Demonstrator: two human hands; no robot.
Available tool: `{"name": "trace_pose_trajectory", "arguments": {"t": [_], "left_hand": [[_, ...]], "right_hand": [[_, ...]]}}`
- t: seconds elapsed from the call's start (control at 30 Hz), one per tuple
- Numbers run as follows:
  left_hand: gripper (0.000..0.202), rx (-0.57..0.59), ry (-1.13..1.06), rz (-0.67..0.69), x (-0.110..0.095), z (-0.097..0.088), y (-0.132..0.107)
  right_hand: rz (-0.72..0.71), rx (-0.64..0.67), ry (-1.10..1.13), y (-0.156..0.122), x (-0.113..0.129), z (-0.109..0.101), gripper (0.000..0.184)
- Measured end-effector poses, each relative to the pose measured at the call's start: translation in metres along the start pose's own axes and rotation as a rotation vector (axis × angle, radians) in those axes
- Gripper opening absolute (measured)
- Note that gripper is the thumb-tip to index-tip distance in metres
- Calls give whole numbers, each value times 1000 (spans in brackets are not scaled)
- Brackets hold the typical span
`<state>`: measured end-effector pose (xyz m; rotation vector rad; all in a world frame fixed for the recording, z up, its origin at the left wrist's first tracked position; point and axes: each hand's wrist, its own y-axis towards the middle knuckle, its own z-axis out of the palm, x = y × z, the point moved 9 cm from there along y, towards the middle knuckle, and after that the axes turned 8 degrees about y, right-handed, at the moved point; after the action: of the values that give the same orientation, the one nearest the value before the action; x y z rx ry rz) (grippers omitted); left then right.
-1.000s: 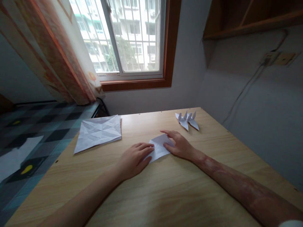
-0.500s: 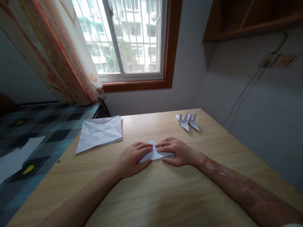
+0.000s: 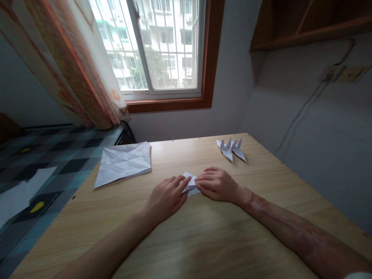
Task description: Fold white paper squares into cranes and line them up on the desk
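A small folded white paper (image 3: 190, 183) lies flat on the wooden table (image 3: 203, 240), mostly covered by both hands. My left hand (image 3: 167, 195) rests on its left part with the fingers stretched flat over it. My right hand (image 3: 216, 184) presses on its right part, fingers close together and pointing left, the tips nearly meeting those of the left hand. Only a small corner of the paper shows between and behind the fingers.
A stack of creased white sheets (image 3: 123, 162) lies at the table's back left. Two folded paper birds (image 3: 231, 149) sit at the back right. Beyond the table are a window (image 3: 162, 46), a curtain (image 3: 72, 62), and a checked bed cover (image 3: 35, 170) at left.
The paper was a wider flat shape a second ago. My right hand swept over it toward the left hand, and the paper is now folded smaller, with both hands closer together on it.
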<state>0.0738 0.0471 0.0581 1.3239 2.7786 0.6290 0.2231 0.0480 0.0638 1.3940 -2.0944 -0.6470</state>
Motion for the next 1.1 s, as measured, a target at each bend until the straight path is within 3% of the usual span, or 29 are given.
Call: {"name": "trace_pose_trajectory", "arguments": {"t": [0.2,0.33,0.43,0.5,0.63,0.73,0.93,1.1], "left_hand": [[16,11,135,-60,0,8,-1],[11,-33,72,-188,12,3,-4],[15,-122,-93,-299,22,-6,-7],[19,-189,-255,-385,29,-9,-9],[15,-269,-634,-559,42,0,-12],[11,-258,-787,-625,49,11,-12],[16,-246,-659,-537,57,9,-10],[25,-141,-452,-199,40,7,-3]], "right_hand": [[-2,-25,27,2,2,0,10],[127,-114,96,0,-10,-5,23],[287,-209,166,-6,-28,-11,40],[361,-238,215,-11,-37,-11,42],[428,-202,252,-14,-46,-4,46],[416,-133,240,-11,-44,3,56],[342,-11,204,-10,-39,11,52],[303,-6,136,-14,-39,8,39]]}}
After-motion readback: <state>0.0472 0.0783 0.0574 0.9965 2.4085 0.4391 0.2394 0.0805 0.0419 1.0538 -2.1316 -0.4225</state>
